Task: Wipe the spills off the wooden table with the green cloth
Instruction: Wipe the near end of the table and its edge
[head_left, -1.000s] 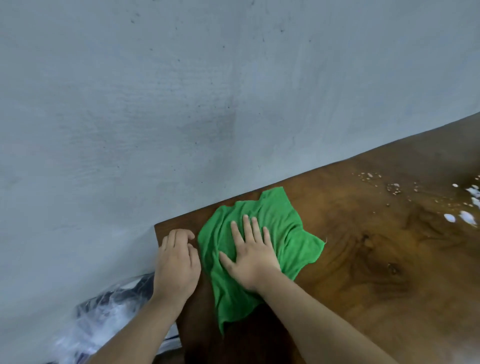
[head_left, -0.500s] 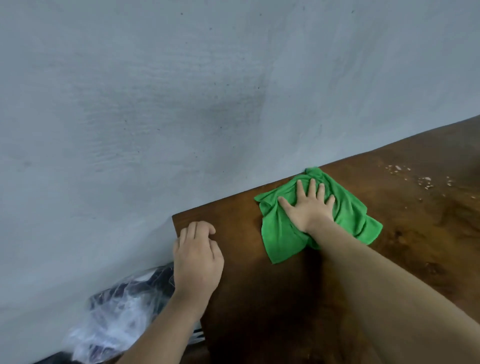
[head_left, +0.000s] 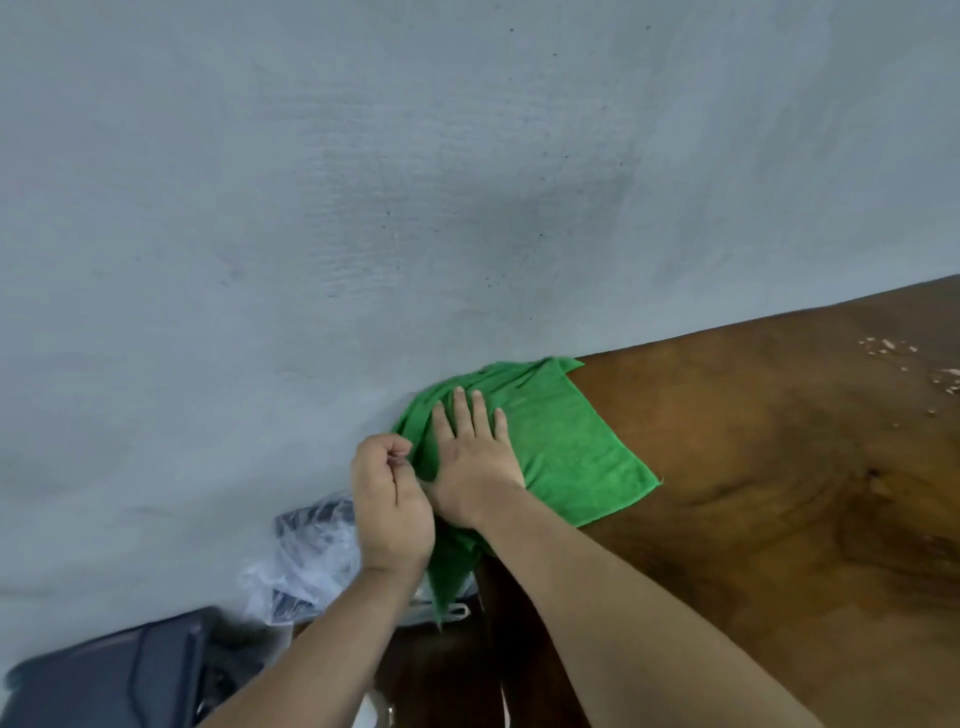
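Note:
The green cloth (head_left: 566, 441) lies over the left end of the wooden table (head_left: 779, 493), close to the wall, and one corner hangs down past the table's edge. My right hand (head_left: 475, 457) presses flat on the cloth's left part with straight fingers. My left hand (head_left: 389, 493) sits just left of it at the table's end, fingers curled against the cloth's edge; whether they pinch the cloth is unclear. Small white spills (head_left: 885, 345) dot the wood far to the right, and more specks (head_left: 948, 382) sit at the frame's right edge.
A grey wall (head_left: 415, 182) runs along the table's far side. Below the table's left end lies a crumpled clear plastic bag (head_left: 311, 561), and a dark container (head_left: 130, 675) stands at the bottom left.
My right hand slid the cloth left along the wall to the table's end, where it now hangs over the edge. My left hand lifted off the table corner and curled beside the cloth.

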